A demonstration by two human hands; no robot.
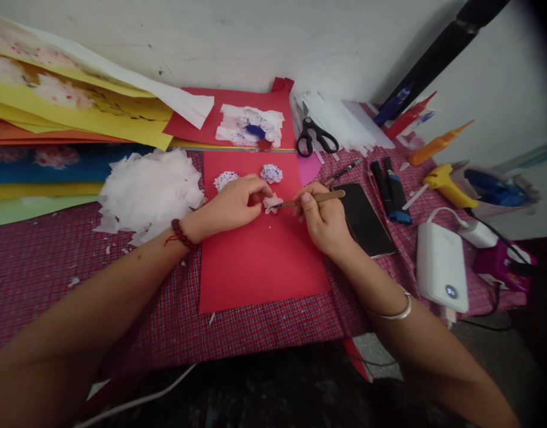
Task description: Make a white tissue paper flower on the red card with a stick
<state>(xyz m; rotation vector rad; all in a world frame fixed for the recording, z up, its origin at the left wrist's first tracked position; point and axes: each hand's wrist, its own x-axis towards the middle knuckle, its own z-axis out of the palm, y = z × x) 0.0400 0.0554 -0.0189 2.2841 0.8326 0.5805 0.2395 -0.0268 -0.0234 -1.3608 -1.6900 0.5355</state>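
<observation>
A red paper sheet [260, 261] lies in front of me, with two white paper flowers speckled blue, one [272, 173] and another [226, 179], near its top. Below them sits a small crumpled white paper piece [270, 203]. My left hand [233, 202] rests on the sheet beside that piece, thumb and forefinger curved with a gap between them. From the right, my right hand [322, 217] grips a slim brown stick-like tool [333, 195] with a rounded end. Its dark narrow tip reaches the paper piece; whether it pinches it I cannot tell.
White cut paper [151, 190] is heaped at left, near stacked coloured sheets [77, 107]. Black-handled scissors [313, 134] lie behind, by paper strips [345, 122]. At right are a phone [365, 220], a cutter [396, 190], a yellow glue gun [447, 185] and a white power bank [442, 267].
</observation>
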